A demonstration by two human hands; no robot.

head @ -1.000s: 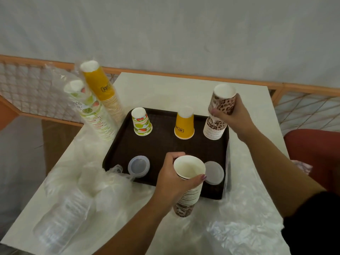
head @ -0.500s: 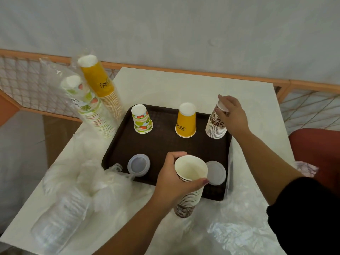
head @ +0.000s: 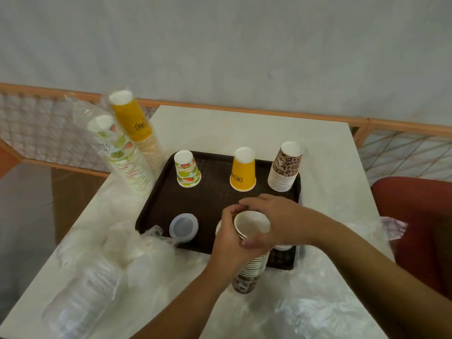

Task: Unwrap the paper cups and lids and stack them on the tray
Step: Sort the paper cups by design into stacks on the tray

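Note:
A dark brown tray [head: 210, 204] carries an upside-down fruit-print cup [head: 187, 172], a yellow cup [head: 243, 170] and a leopard-print cup stack [head: 285, 171] along its far side. A clear lid [head: 183, 227] lies at the tray's near left. My left hand [head: 230, 243] grips an upright stack of leopard cups [head: 252, 260], mouth up, over the tray's near edge. My right hand [head: 276, 218] closes over the rim of that stack's top cup. A second lid is mostly hidden under my right hand.
Two wrapped cup stacks, yellow [head: 137, 128] and fruit-print [head: 122, 155], lean at the table's far left. A wrapped sleeve of clear lids [head: 80, 294] and crumpled plastic [head: 137, 248] lie near left. Loose wrap [head: 330, 309] covers the near right. A red chair [head: 415, 228] stands right.
My right hand let go of the leopard stack on the tray's far right and came back to the rim of the stack held in my left hand.

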